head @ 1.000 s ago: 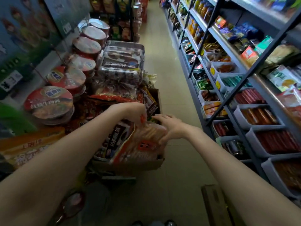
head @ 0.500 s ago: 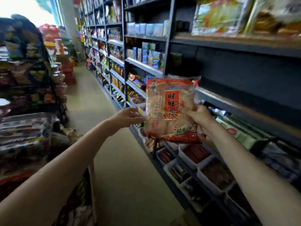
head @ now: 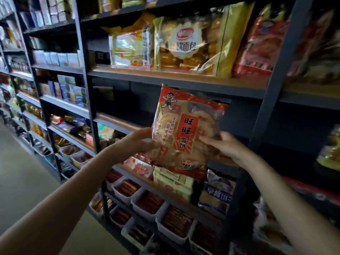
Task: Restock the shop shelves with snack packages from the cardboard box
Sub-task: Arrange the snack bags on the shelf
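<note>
A red and clear rice cracker package (head: 185, 131) stands upright at the mouth of a dark, mostly bare shelf bay (head: 244, 124). My left hand (head: 137, 142) holds its left edge, thumb in front and fingers behind. On the other side my right hand (head: 223, 145) grips the right edge low down. The package's bottom sits just above the lower shelf's front edge. The cardboard box is out of view.
Large bread and snack bags (head: 185, 43) fill the shelf above. Below the package lie flat packets (head: 173, 183) and white bins of red sausage snacks (head: 149, 203). A dark steel upright (head: 276, 74) stands to the right. The aisle floor (head: 22, 181) runs to the left.
Both hands lifted the package out of the box, carried it up to the shelving and moved it toward the dark bay. My view turned from the cart to the shelves.
</note>
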Tool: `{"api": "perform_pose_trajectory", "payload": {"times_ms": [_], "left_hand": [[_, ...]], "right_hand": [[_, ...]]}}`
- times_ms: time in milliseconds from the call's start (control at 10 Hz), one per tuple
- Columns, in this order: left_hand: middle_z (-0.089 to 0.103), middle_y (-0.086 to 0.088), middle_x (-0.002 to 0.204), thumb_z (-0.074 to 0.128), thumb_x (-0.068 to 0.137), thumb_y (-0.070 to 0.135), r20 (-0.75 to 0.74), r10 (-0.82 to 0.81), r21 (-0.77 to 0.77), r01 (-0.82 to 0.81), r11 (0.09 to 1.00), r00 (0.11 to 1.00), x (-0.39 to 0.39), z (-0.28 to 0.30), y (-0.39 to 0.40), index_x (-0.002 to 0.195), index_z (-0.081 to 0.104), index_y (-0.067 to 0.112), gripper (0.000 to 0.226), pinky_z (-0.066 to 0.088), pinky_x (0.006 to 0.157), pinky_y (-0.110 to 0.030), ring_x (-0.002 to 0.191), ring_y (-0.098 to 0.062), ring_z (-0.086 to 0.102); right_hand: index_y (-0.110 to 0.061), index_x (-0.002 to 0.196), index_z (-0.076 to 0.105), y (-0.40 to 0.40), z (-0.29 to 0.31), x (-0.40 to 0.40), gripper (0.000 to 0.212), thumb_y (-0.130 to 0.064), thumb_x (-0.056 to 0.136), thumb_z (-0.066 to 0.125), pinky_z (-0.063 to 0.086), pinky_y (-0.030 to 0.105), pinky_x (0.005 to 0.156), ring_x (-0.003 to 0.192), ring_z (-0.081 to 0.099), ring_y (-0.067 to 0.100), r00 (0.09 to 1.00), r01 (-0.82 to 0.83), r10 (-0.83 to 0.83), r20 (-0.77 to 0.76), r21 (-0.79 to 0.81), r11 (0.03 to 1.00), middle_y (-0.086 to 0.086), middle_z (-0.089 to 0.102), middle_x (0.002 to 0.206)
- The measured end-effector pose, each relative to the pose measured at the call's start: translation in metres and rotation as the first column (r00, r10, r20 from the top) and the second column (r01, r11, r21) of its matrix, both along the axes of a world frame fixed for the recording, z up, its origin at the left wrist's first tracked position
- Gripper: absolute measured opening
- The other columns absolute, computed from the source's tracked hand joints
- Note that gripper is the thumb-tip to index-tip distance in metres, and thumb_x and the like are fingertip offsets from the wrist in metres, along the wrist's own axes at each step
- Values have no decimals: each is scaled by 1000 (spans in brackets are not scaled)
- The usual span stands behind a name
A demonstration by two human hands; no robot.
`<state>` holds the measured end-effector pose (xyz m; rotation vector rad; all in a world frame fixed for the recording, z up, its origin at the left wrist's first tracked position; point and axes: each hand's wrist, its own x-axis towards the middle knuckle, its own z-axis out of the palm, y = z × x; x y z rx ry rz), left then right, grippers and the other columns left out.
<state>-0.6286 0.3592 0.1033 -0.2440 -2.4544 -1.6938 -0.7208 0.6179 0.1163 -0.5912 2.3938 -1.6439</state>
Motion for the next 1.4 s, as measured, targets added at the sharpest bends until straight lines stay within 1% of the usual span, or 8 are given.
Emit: {"api": "perform_pose_trajectory", "payload": {"times_ms": [200, 400, 600, 800, 900, 1100, 1200, 1400], "left_hand": [[66, -5, 100, 67, 80, 5, -22, -89, -57, 87, 995, 996, -69, 5, 38, 105, 57, 12, 27, 52, 76, -27, 90, -17, 66], [57, 16, 87, 67, 80, 0, -361, -60, -105, 23, 994, 931, -107, 4, 80, 97, 48, 28, 38, 47, 71, -15, 79, 0, 60], [58, 1, 108, 62, 72, 25, -865, -282, -396, -218, 892, 414, -75, 25, 152, 118, 47, 23, 48, 33, 85, -22, 97, -16, 41], [63, -9, 112, 59, 84, 13, -914, -386, -405, -334, 851, 124, -46, 24, 237, 124, 59, 11, 41, 35, 74, -34, 97, -24, 42], [63, -10, 113, 53, 89, 8, -906, -421, -408, -334, 850, 38, -49, 11, 273, 127, 55, 9, 38, 37, 75, -33, 97, -25, 46], [49, -14, 127, 51, 88, 13, -720, -300, -611, -368, 701, 626, -127, -25, 337, 136, 29, 4, 53, 43, 90, -38, 108, -32, 51], [29, -19, 143, 34, 96, 14, -417, -106, -683, -234, 691, 903, -164, -34, 362, 144, 11, -4, 56, 31, 105, -37, 129, -35, 36], [22, -16, 149, 47, 95, 15, -13, 194, -294, -189, 937, 981, -209, -23, 397, 147, 7, 6, 67, 39, 99, -41, 130, -35, 37]], "right_hand": [[-16, 114, 54, 44, 5, 0, 44, -34, 78, 72, 42, 22, 42, 57, 56, 14, 978, 191, -187, -88, 36, 981, -1, 65, 89], [-22, 102, 58, 61, 6, -1, 30, -23, 77, 75, 52, 23, 62, 66, 64, 11, 758, 406, -436, -485, -172, 897, -10, 65, 78], [-13, 90, 61, 134, -9, 19, 19, -4, 75, 67, 56, 26, 72, 80, 68, 8, 847, 262, -459, -267, -542, 798, -8, 72, 81], [-23, 100, 63, 188, -23, 15, 24, -24, 77, 69, 51, 38, 93, 97, 63, 16, 914, 260, -402, -56, -678, 687, -3, 69, 98], [-7, 126, 53, 208, -11, 18, 36, -19, 95, 38, 45, 45, 101, 110, 57, 25, 943, 238, -331, 29, -754, 613, 3, 68, 108], [-25, 138, 36, 272, -35, -29, 52, -13, 90, 50, 55, 32, 81, 107, 60, 19, 895, 407, -372, 246, -791, 457, 3, 53, 130], [-25, 136, 34, 299, -36, -50, 53, -10, 90, 55, 53, 38, 82, 101, 64, 25, 829, 517, -531, 174, -600, 610, 7, 54, 128], [-26, 74, 43, 276, -36, -148, 24, -32, 89, 61, 51, 38, 80, 90, 59, 25, 612, 747, -782, -115, -242, 620, 6, 58, 95]]}}
